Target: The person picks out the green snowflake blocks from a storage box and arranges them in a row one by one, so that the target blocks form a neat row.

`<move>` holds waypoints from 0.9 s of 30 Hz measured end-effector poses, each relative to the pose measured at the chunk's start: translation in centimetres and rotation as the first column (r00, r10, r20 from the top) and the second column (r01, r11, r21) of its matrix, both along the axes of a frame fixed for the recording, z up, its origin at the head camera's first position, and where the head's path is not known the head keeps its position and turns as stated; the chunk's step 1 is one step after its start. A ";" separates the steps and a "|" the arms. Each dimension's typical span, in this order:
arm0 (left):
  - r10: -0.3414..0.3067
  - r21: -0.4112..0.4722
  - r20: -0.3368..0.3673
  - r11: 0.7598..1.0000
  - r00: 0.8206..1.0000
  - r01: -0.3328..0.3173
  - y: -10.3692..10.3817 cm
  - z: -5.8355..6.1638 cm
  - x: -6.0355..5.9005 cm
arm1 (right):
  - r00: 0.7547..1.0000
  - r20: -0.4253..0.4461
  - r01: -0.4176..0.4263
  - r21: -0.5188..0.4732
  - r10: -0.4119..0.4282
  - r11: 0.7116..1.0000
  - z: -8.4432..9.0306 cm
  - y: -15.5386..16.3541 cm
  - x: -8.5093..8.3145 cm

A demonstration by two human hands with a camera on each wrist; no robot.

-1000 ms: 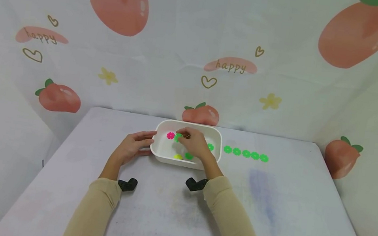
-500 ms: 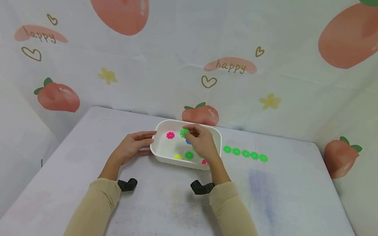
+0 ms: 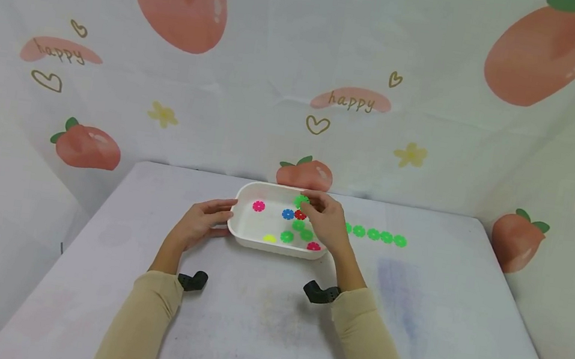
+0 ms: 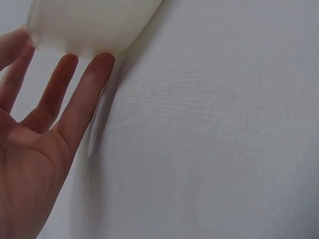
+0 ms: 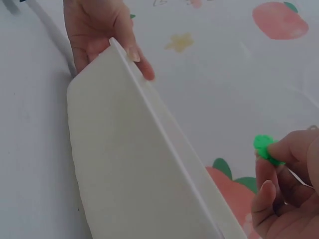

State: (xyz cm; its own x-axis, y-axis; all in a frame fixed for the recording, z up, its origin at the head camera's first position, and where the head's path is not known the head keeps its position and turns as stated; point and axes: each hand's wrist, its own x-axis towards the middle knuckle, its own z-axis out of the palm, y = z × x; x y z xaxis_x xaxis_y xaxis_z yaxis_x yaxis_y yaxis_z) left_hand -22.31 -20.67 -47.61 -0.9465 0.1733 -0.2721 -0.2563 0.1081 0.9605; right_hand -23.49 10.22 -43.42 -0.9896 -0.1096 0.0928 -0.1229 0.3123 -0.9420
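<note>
A white plastic tray sits near the table's far edge. My left hand touches its left end, fingers fairly straight with the tips against the wall. Over the tray's right half, my right hand pinches a green flower-shaped disc between thumb and fingers. Inside the tray lie a pink disc, a blue disc, a red disc, a yellow disc, a dark pink disc and several green discs. The right hand hides part of the tray's right end.
Right of the tray, several green discs lie in a row on the white-covered table. A patterned cloth backdrop rises close behind the table. Each wrist bears a black camera mount.
My right hand, carrying the green disc, has moved right across the tray, uncovering the blue, red and several green discs. The left hand stays at the tray's left end.
</note>
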 end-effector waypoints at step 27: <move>-0.002 0.024 0.006 1.000 1.000 0.002 0.0 0.1 0.0 | 0.989 -0.028 0.149 0.032 -0.148 0.988 -1.3 6.6 0.8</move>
State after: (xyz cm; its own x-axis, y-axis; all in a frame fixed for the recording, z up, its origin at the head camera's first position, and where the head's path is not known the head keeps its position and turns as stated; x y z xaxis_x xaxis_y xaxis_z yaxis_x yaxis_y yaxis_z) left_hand -22.26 -20.68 -47.53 -0.9445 0.1822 -0.2734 -0.2618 0.0854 0.9613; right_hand -22.73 16.81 -44.73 -0.9925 0.0353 0.1168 -0.0964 0.3604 -0.9278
